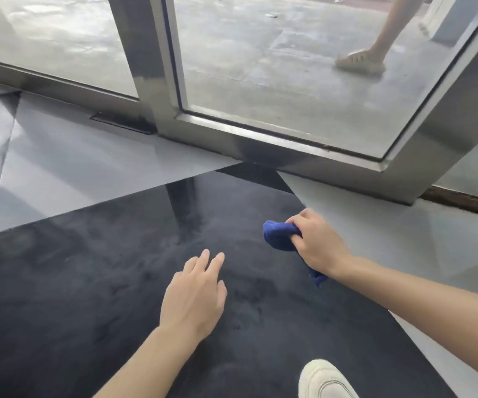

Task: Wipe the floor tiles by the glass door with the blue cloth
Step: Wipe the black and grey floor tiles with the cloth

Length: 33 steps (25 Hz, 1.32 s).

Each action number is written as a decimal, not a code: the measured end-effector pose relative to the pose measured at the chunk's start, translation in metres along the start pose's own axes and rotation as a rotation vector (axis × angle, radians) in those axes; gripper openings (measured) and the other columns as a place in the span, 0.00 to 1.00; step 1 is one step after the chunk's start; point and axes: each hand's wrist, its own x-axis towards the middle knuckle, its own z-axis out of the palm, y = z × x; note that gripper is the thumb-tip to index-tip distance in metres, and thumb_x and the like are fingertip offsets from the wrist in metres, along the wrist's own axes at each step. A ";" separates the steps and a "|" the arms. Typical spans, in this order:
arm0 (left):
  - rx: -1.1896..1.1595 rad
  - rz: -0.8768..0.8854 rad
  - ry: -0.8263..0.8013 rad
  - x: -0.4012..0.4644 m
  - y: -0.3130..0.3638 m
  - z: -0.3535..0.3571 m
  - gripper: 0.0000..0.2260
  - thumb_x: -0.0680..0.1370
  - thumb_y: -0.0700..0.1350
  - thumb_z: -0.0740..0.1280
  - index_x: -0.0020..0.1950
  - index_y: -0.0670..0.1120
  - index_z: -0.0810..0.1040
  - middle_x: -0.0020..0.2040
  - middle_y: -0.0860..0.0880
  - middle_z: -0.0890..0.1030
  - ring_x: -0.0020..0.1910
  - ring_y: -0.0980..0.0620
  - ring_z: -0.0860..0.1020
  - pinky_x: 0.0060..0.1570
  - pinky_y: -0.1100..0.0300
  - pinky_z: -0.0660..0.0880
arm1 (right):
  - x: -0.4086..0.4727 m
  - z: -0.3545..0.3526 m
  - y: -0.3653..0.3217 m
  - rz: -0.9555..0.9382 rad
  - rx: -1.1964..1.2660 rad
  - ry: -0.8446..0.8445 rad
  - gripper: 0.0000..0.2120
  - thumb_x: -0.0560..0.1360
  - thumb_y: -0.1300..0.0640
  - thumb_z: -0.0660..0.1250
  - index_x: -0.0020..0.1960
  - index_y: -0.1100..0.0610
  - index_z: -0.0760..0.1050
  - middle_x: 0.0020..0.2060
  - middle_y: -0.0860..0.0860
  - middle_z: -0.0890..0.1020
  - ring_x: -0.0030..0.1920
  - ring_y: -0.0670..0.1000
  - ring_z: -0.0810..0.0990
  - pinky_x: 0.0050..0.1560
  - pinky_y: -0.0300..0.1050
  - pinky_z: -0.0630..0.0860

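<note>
My right hand point(315, 239) grips a bunched blue cloth point(278, 235) and presses it on the black floor tile point(88, 268), near that tile's right corner and close to the grey tile point(404, 239). A tail of the cloth sticks out under my wrist. My left hand point(194, 297) lies flat on the black tile, fingers slightly apart, holding nothing. The black tile looks smeared and dusty. The glass door point(275, 67) with its metal frame stands just beyond the tiles.
The door's steel bottom rail point(260, 145) runs across ahead of my hands. My white shoe point(324, 380) rests on the black tile at the bottom. Outside the glass, another person's leg in a beige sandal point(359, 63) stands on concrete. Grey tiles point(88, 162) lie to the left.
</note>
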 end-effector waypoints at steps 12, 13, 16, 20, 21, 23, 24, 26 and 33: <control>0.123 -0.292 -0.182 0.114 -0.054 0.077 0.24 0.81 0.53 0.48 0.75 0.55 0.45 0.78 0.48 0.48 0.74 0.50 0.53 0.65 0.57 0.62 | 0.251 0.071 0.064 -0.256 -0.229 0.168 0.09 0.70 0.67 0.67 0.50 0.67 0.76 0.47 0.63 0.75 0.48 0.64 0.71 0.38 0.54 0.72; 0.128 -0.305 -0.194 0.125 -0.053 0.078 0.24 0.81 0.54 0.48 0.75 0.56 0.45 0.78 0.48 0.47 0.74 0.49 0.52 0.66 0.56 0.61 | 0.252 0.079 0.070 -0.293 -0.257 0.130 0.11 0.68 0.66 0.68 0.50 0.67 0.76 0.47 0.63 0.75 0.47 0.64 0.72 0.39 0.55 0.73; 0.094 -0.300 -0.219 0.141 -0.048 0.088 0.24 0.81 0.55 0.47 0.75 0.57 0.43 0.78 0.47 0.46 0.74 0.48 0.51 0.69 0.52 0.58 | 0.231 0.110 0.085 -0.356 -0.321 -0.018 0.20 0.66 0.55 0.73 0.54 0.63 0.76 0.45 0.60 0.76 0.44 0.62 0.75 0.38 0.53 0.75; 0.109 -0.262 -0.182 0.166 -0.051 0.110 0.25 0.79 0.60 0.43 0.72 0.62 0.33 0.77 0.46 0.40 0.76 0.46 0.46 0.72 0.48 0.51 | 0.228 0.112 0.097 -0.432 -0.342 0.057 0.23 0.71 0.43 0.61 0.61 0.56 0.74 0.53 0.55 0.77 0.48 0.59 0.74 0.46 0.53 0.73; 0.124 -0.255 -0.151 0.172 -0.052 0.118 0.25 0.78 0.61 0.42 0.72 0.62 0.35 0.78 0.45 0.42 0.76 0.45 0.48 0.72 0.47 0.52 | 0.232 0.109 0.102 -0.478 -0.342 0.031 0.23 0.72 0.44 0.60 0.64 0.54 0.73 0.58 0.54 0.77 0.53 0.58 0.75 0.51 0.53 0.72; 0.149 -0.271 -0.113 0.181 -0.055 0.125 0.25 0.77 0.61 0.42 0.75 0.59 0.49 0.77 0.43 0.54 0.74 0.42 0.56 0.70 0.42 0.58 | 0.233 0.110 0.108 -0.521 -0.266 -0.037 0.22 0.74 0.48 0.63 0.67 0.52 0.71 0.65 0.51 0.74 0.63 0.57 0.72 0.61 0.52 0.68; 0.130 -0.276 -0.099 0.182 -0.058 0.128 0.25 0.78 0.61 0.43 0.74 0.57 0.56 0.76 0.43 0.59 0.73 0.42 0.59 0.69 0.41 0.59 | 0.231 0.115 0.110 -0.504 -0.221 -0.039 0.22 0.75 0.50 0.63 0.68 0.51 0.70 0.67 0.49 0.72 0.66 0.55 0.70 0.65 0.52 0.67; 0.076 -0.275 -0.079 0.179 -0.060 0.133 0.25 0.79 0.60 0.44 0.73 0.55 0.62 0.75 0.45 0.61 0.73 0.45 0.60 0.69 0.43 0.57 | 0.218 0.129 0.114 -0.438 -0.172 0.004 0.21 0.76 0.49 0.61 0.69 0.50 0.69 0.69 0.46 0.70 0.69 0.51 0.67 0.67 0.50 0.65; 0.008 -0.247 0.038 0.179 -0.068 0.142 0.24 0.75 0.57 0.57 0.70 0.54 0.68 0.74 0.46 0.64 0.72 0.46 0.62 0.68 0.43 0.58 | 0.254 0.141 0.102 -0.238 -0.096 0.117 0.19 0.77 0.56 0.62 0.68 0.49 0.70 0.67 0.46 0.72 0.69 0.49 0.67 0.69 0.49 0.63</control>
